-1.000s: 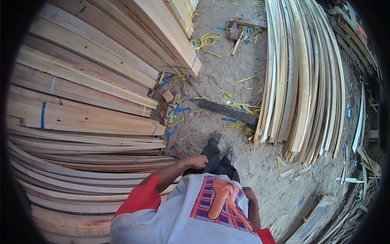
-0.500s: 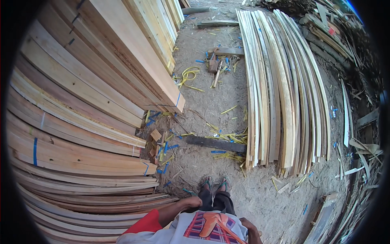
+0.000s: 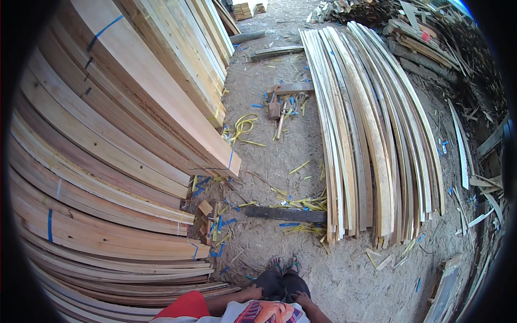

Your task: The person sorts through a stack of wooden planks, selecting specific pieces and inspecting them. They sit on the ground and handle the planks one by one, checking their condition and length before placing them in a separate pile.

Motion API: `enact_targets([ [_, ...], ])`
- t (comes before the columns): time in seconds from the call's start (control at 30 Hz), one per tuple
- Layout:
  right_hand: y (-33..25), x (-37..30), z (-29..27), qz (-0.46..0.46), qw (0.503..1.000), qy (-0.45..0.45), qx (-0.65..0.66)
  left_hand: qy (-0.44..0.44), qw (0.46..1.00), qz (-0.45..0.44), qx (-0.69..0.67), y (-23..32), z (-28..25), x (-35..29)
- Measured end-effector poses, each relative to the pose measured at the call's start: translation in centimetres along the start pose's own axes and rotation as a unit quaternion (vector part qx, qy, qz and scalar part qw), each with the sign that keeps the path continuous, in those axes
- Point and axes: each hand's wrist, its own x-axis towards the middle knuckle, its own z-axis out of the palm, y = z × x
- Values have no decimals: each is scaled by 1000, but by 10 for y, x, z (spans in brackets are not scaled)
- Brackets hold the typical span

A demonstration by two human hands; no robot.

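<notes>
My left hand lies against the left thigh of my dark trousers, holding nothing that I can see. On the other thigh rests my right hand, its fingers stretched out over the cloth and nothing in it. Just beyond both hands, my feet in sandals stand on the dirt floor. Stacked boards on the left are nearest to my left hand. Ahead on the right, a wide bundle of long thin wood strips lies away from both hands.
A dark wooden crosspiece runs under the strips' near end, among yellow and blue strap scraps. A thick beam juts out from the left stack. Farther on lie a yellow strap coil and a wooden block. Scrap wood is heaped at right.
My view has tilted up slightly, so the stacks sit lower. My left hand has come down from a raised, closed pose to my thigh; my right hand has moved in onto the other thigh.
</notes>
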Motion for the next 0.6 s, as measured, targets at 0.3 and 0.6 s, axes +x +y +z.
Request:
enact_targets([
  [0.3, -13, 16, -140, 264, 950, 84, 143, 154, 978, -130, 46, 6, -19, 75],
  [0.6, 95, 177, -181, 233, 917, 275, 172, 370, 906, -184, -94, -43, -140, 264],
])
